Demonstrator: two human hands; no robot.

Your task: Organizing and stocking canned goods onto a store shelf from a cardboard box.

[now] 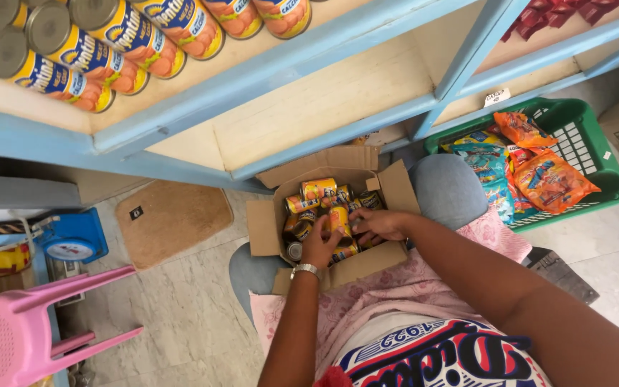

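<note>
both hands down in a box (266, 228) of cans on the lap.

the left hand (322, 247) curls around a can (339, 221) in the middle of the box, fingers closed on its side, while the right hand (377, 223) lies over the cans (324, 189) just beside it, fingers bent; i cannot tell if it grips one. the open flaps let both hands reach in from above. past the hands, blue shelves (266, 75) carry more cans (80, 54) laid on their sides. off to the right, a green basket (600, 154) holds snack bags (549, 179). to the left stand a pink stool (30, 326) and a blue scale (72, 240).
</note>
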